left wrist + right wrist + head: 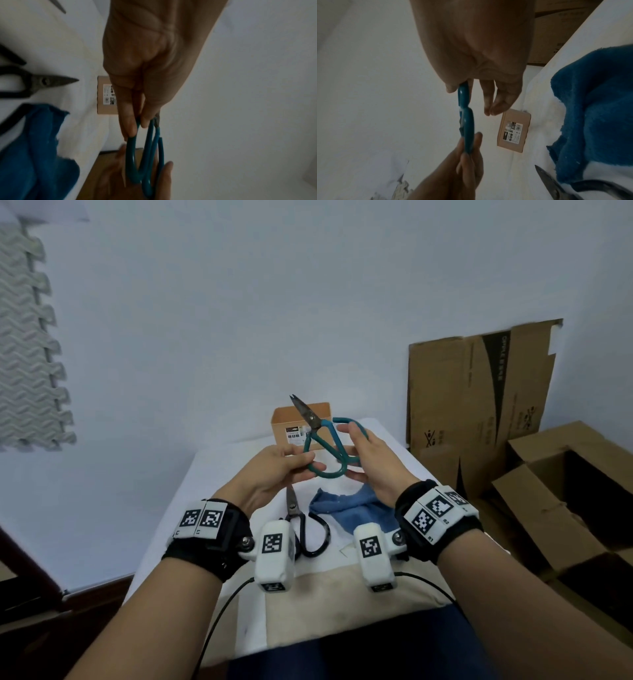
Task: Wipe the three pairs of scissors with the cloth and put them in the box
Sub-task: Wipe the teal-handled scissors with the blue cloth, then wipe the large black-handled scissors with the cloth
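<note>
Gripped by both hands, left hand (274,470) and right hand (371,460) pinching teal scissors (323,445) above surface (219,470); black scissors (301,525), blue cloth (346,508) below, box (291,422) beyond.

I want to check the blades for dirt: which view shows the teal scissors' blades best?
The head view: the teal scissors are held up by both hands, blades in full sight before the box. Both wrist views show only the teal handles, no blades.
</note>
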The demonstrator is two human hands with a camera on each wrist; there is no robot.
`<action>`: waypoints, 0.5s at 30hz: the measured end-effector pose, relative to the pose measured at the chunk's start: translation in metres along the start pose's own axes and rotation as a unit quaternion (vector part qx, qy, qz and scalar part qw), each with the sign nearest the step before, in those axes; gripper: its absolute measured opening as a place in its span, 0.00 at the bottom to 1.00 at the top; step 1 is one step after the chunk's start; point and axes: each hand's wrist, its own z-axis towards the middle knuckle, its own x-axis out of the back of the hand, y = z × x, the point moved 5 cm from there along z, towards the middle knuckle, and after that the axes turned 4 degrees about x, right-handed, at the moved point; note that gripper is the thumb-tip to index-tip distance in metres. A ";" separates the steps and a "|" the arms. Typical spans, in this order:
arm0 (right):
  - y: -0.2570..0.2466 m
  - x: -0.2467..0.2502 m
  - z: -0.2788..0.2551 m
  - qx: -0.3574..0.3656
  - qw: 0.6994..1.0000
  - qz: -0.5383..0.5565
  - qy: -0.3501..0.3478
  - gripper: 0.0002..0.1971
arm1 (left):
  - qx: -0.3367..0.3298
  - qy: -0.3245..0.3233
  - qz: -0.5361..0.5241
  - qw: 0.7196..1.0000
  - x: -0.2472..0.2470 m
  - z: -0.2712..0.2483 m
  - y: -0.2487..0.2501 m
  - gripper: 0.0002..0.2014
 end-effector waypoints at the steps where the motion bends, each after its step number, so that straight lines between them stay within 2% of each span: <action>1: 0.001 -0.002 0.000 -0.004 1.000 0.009 -0.009 0.17 | -0.004 0.009 -0.018 1.000 -0.002 0.001 -0.001 0.04; 7: 0.015 -0.003 0.013 -0.041 0.997 0.067 0.017 0.16 | -0.030 0.043 -0.104 0.993 0.000 0.012 -0.003 0.05; 12: 0.026 -0.007 0.037 -0.066 0.989 0.109 0.078 0.09 | -0.014 0.039 -0.013 0.999 0.007 0.022 0.000 0.11; 15: 0.028 -0.007 0.066 -0.044 0.987 0.065 0.143 0.10 | -0.011 0.074 0.039 0.996 0.027 0.031 0.005 0.12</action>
